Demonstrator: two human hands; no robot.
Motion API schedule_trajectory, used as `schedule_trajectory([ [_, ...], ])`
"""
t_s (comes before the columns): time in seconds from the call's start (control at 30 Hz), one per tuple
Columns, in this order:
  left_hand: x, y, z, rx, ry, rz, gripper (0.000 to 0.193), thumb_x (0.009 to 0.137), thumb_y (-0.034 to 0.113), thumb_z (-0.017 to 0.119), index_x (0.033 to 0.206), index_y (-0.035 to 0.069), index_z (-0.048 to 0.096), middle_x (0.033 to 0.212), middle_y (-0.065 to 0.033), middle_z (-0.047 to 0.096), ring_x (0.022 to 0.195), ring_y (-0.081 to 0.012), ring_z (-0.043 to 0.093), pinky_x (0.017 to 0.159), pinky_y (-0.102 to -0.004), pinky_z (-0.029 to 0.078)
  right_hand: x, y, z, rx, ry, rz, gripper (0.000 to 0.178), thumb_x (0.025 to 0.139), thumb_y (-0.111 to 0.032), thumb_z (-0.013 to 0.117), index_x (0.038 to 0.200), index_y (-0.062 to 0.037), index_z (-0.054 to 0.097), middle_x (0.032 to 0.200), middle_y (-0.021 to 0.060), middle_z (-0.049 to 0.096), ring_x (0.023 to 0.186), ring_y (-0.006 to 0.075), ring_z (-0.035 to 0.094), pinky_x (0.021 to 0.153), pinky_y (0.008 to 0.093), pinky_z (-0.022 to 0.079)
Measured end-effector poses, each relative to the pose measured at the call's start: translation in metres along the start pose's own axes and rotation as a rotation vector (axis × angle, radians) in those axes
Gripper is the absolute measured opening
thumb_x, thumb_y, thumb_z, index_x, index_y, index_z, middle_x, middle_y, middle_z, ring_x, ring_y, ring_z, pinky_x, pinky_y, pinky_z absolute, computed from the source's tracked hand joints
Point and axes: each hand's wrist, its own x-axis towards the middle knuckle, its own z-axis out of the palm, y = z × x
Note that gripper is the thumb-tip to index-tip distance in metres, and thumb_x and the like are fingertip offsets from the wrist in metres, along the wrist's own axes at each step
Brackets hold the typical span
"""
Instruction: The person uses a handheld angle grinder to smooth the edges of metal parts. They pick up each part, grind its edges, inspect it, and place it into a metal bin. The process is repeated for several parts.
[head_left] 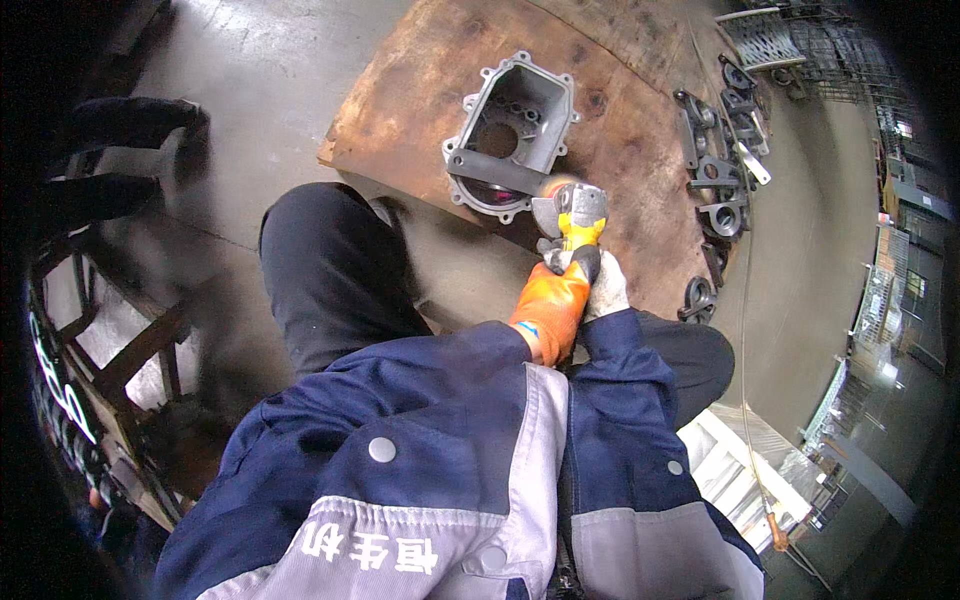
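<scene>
My left hand (552, 308), in an orange glove, is wrapped round the body of a yellow and grey angle grinder (582, 218). Beside it my right hand (608, 290), in a pale, soiled glove, is closed on the same tool. The grinder's head and guard are at the near right corner of a grey cast-metal housing (552, 95) with bolt lugs round its rim. Across the housing's near part runs a flat dark bar (500, 172) with a hole in its left end. Its right end meets the blurred disc; whether they touch I cannot tell.
The housing rests on a stained brown work table (400, 110). Several dark metal brackets and rings (722, 218) line its right side. A thin cable (745, 330) hangs at the right, above a white crate (745, 460). Wooden frames (140, 350) stand at the left.
</scene>
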Motion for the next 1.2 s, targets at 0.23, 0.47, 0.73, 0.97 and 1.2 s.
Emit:
schedule_trajectory([
  [0.23,0.043,-0.017,-0.023,-0.165,0.243,-0.063,0.062,0.084,0.053,0.053,0.110,-0.003,0.056,0.101,-0.0219,0.064,0.097,-0.0350,0.061,0.079,-0.0387,0.045,0.072,0.032,0.027,-0.431,-0.041,0.048,0.025,0.087,-0.022,0.057,0.098,-0.0005,0.063,0.090,0.0108,0.065,0.081,0.0199,0.060,0.075,0.0324,0.047],
  [0.47,0.035,-0.003,-0.042,-0.178,0.198,-0.151,0.058,0.085,0.051,0.054,0.109,-0.002,0.057,0.101,-0.0200,0.065,0.094,-0.0335,0.062,0.077,-0.0387,0.046,0.097,0.048,0.029,-0.545,0.000,0.014,0.031,0.090,-0.025,0.046,0.098,-0.0001,0.063,0.091,0.0165,0.065,0.085,0.0275,0.061,0.076,0.0379,0.047],
  [0.73,0.028,0.005,-0.064,-0.173,0.220,-0.130,0.065,0.083,0.060,0.053,0.113,0.003,0.059,0.097,-0.0147,0.064,0.084,-0.0268,0.059,0.072,-0.0392,0.044,0.147,0.088,0.007,-0.700,-0.027,-0.100,0.037,0.086,-0.035,0.050,0.098,-0.0029,0.063,0.097,0.0241,0.063,0.096,0.0411,0.058,0.080,0.0446,0.045],
  [0.97,0.050,-0.016,-0.040,-0.366,0.159,-0.099,0.060,0.085,0.051,0.053,0.111,-0.004,0.056,0.103,-0.0236,0.063,0.099,-0.0369,0.060,0.081,-0.0391,0.045,0.110,0.056,0.009,-0.605,0.103,-0.002,0.035,0.089,-0.033,0.047,0.104,-0.0049,0.062,0.100,0.0202,0.064,0.095,0.0336,0.060,0.081,0.0404,0.046],
  [1.2,0.034,-0.014,-0.048,-0.173,0.222,-0.133,0.059,0.087,0.048,0.048,0.112,-0.005,0.052,0.105,-0.0271,0.061,0.102,-0.0401,0.057,0.083,-0.0416,0.045,0.088,0.041,0.038,-0.629,-0.003,0.000,0.031,0.090,-0.028,0.048,0.100,-0.0036,0.063,0.093,0.0126,0.065,0.086,0.0241,0.062,0.077,0.0364,0.048],
])
